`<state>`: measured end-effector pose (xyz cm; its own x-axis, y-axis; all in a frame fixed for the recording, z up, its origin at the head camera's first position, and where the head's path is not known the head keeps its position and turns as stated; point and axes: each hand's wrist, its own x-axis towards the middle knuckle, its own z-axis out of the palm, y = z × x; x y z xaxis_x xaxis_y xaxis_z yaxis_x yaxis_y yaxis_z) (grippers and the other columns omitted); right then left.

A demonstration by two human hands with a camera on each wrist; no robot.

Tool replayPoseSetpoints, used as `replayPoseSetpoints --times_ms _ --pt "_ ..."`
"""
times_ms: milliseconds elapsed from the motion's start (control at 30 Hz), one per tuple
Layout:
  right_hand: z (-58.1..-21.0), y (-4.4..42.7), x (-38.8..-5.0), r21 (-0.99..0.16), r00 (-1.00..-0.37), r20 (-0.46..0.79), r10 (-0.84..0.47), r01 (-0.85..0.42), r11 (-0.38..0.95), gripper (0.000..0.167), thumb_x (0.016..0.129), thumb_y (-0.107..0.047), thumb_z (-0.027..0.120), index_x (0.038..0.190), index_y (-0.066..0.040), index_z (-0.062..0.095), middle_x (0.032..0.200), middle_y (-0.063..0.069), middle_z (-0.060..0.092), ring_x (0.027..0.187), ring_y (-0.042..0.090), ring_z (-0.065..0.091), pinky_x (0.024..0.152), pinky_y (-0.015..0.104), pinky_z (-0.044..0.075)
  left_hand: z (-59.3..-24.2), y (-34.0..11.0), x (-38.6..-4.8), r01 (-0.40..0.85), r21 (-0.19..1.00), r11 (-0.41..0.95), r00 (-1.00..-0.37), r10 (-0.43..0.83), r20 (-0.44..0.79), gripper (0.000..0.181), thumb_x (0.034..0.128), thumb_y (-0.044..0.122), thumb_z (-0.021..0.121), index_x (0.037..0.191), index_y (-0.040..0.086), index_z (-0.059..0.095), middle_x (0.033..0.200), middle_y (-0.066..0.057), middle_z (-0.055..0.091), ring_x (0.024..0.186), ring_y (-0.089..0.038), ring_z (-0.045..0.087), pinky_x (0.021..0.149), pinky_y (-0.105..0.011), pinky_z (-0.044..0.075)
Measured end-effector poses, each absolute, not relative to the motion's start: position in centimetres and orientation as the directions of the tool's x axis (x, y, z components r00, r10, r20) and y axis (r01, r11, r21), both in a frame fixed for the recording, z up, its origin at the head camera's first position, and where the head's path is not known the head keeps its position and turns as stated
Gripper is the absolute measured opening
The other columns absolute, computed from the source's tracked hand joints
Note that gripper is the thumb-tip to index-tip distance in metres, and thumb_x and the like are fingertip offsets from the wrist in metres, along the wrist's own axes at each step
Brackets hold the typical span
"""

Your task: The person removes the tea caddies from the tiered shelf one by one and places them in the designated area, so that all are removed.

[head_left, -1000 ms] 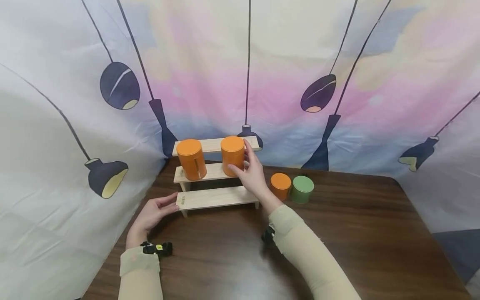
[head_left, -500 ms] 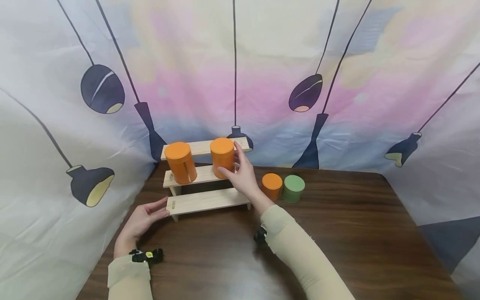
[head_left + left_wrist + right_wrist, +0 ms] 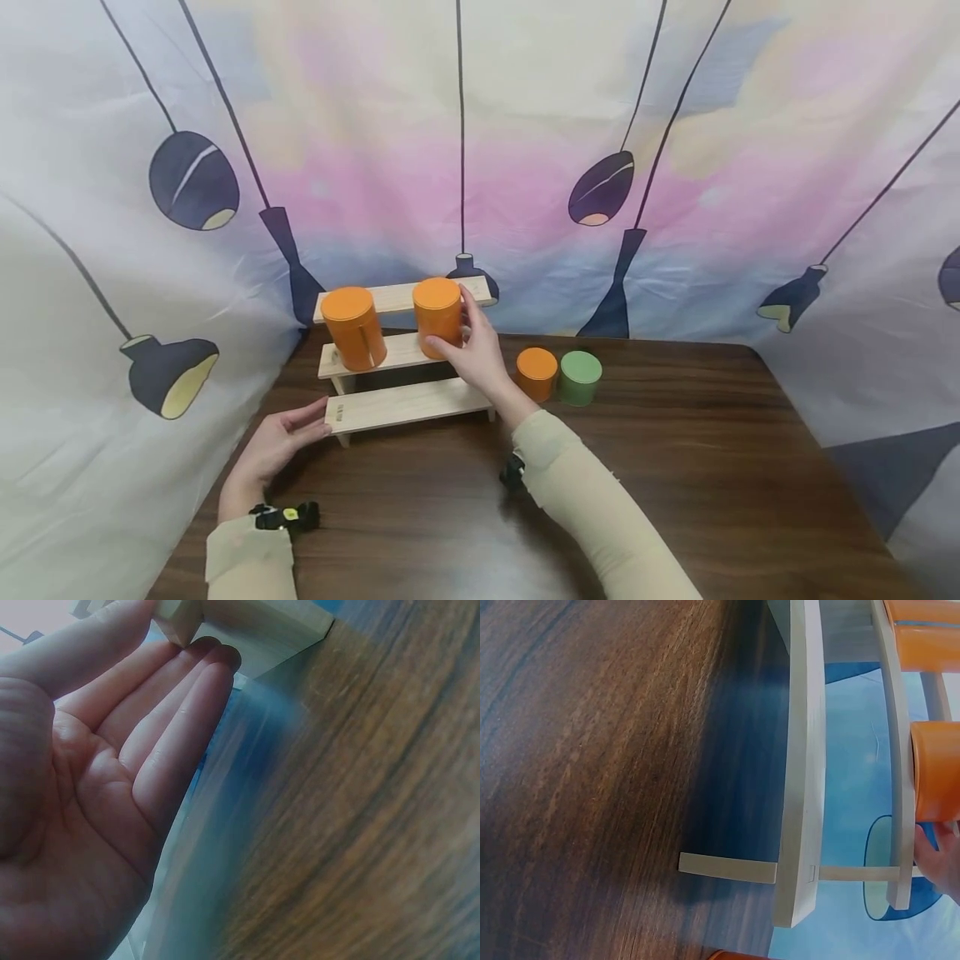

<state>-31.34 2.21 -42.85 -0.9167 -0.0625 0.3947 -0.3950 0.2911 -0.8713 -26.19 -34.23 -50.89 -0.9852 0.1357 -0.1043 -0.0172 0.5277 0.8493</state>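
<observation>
A three-tier wooden step shelf [image 3: 405, 407] stands on the table. Two tall orange tins sit on its middle tier, a left tin [image 3: 354, 329] and a right tin [image 3: 437, 317]. My right hand [image 3: 477, 354] holds the right tin from its right side, thumb in front; the far fingers are partly hidden behind the tin. At the lowest tier's left end, my left hand [image 3: 276, 442] grips the board's end between thumb and fingers. In the left wrist view the left hand's fingers [image 3: 180, 742] lie fairly straight against the pale wood.
Right of the shelf, a shorter orange tin [image 3: 536, 375] and a green tin [image 3: 579, 379] stand side by side on the dark wooden table [image 3: 675, 467]. A fabric backdrop [image 3: 540, 108] with printed lamps hangs close behind and to the left.
The head view has turned slightly right, so the shelf, tins and hands appear further left. Both hands keep their places on the shelf and the right tin.
</observation>
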Motion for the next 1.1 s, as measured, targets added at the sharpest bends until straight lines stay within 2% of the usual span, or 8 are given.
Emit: replayPoseSetpoints --times_ms 100,200,300,567,667,800,1033,1100 --pt "-43.0 2.1 -31.2 -0.877 -0.921 0.386 -0.063 -0.387 0.285 0.102 0.093 -0.029 0.088 0.172 -0.027 0.023 0.156 0.005 0.051 0.142 0.024 0.054 0.116 0.049 0.048 -50.9 -34.5 -25.9 -0.007 0.839 0.544 -0.985 0.142 -0.100 0.078 0.0966 0.046 0.080 0.155 0.003 0.054 0.155 -0.015 0.054 0.123 -0.002 0.065 0.098 -0.016 0.051" --pt "-42.8 0.8 -31.5 -0.878 -0.918 0.389 -0.083 -0.396 0.268 0.101 0.094 -0.032 0.087 0.172 -0.027 0.024 0.157 0.005 0.051 0.143 0.022 0.053 0.116 0.045 0.047 -50.1 -35.9 -25.6 0.006 0.827 0.563 -0.988 0.131 -0.082 0.076 0.0984 0.044 0.079 0.155 0.001 0.053 0.155 -0.018 0.053 0.111 0.015 0.059 0.088 -0.007 0.045" --pt "-42.8 0.4 -31.3 -0.880 -0.922 0.379 -0.083 -0.387 0.277 0.100 0.094 -0.029 0.087 0.172 -0.027 0.025 0.157 0.005 0.051 0.143 0.022 0.052 0.116 0.042 0.047 -49.8 -36.3 -25.3 0.008 0.835 0.550 -0.987 0.140 -0.084 0.074 0.0996 0.040 0.079 0.156 -0.001 0.052 0.157 -0.019 0.050 0.108 0.018 0.058 0.087 -0.006 0.045" --pt "-42.8 2.0 -31.1 -0.877 -0.926 0.373 -0.061 -0.373 0.304 0.100 0.093 -0.030 0.088 0.171 -0.030 0.026 0.156 0.007 0.051 0.140 0.027 0.056 0.114 0.043 0.050 -50.2 -34.1 -25.5 -0.010 0.860 0.511 -0.984 0.146 -0.098 0.074 0.0992 0.039 0.079 0.156 -0.001 0.052 0.159 -0.018 0.049 0.113 0.012 0.061 0.091 -0.007 0.046" --pt "-42.8 2.4 -31.1 -0.876 -0.928 0.368 -0.063 -0.368 0.312 0.099 0.094 -0.031 0.087 0.171 -0.030 0.026 0.155 0.007 0.051 0.139 0.027 0.057 0.112 0.042 0.051 -50.3 -33.5 -25.5 -0.010 0.862 0.508 -0.985 0.143 -0.095 0.073 0.0994 0.038 0.079 0.155 0.000 0.053 0.158 -0.017 0.051 0.121 0.000 0.066 0.097 -0.012 0.049" --pt "-42.8 2.5 -31.0 -0.876 -0.930 0.362 -0.059 -0.361 0.320 0.097 0.094 -0.029 0.087 0.171 -0.027 0.028 0.154 0.009 0.051 0.138 0.029 0.058 0.112 0.043 0.051 -50.4 -33.3 -25.5 -0.006 0.860 0.510 -0.986 0.142 -0.092 0.072 0.0992 0.037 0.080 0.155 0.000 0.053 0.157 -0.018 0.053 0.133 -0.024 0.065 0.106 -0.029 0.053" --pt "-42.7 2.1 -31.0 -0.880 -0.930 0.364 -0.057 -0.363 0.308 0.097 0.094 -0.028 0.087 0.170 -0.026 0.029 0.156 0.009 0.050 0.140 0.029 0.056 0.114 0.044 0.050 -50.4 -33.8 -25.6 -0.010 0.865 0.502 -0.986 0.139 -0.091 0.070 0.1001 0.034 0.079 0.156 0.001 0.052 0.159 -0.016 0.050 0.137 -0.028 0.061 0.106 -0.027 0.052" --pt "-42.8 2.1 -31.0 -0.881 -0.928 0.368 -0.056 -0.367 0.298 0.097 0.093 -0.027 0.087 0.170 -0.026 0.029 0.157 0.009 0.050 0.141 0.029 0.055 0.115 0.045 0.049 -50.3 -33.7 -25.4 -0.006 0.863 0.505 -0.986 0.139 -0.088 0.070 0.1003 0.034 0.079 0.156 0.001 0.053 0.159 -0.016 0.051 0.139 -0.034 0.058 0.110 -0.036 0.051"
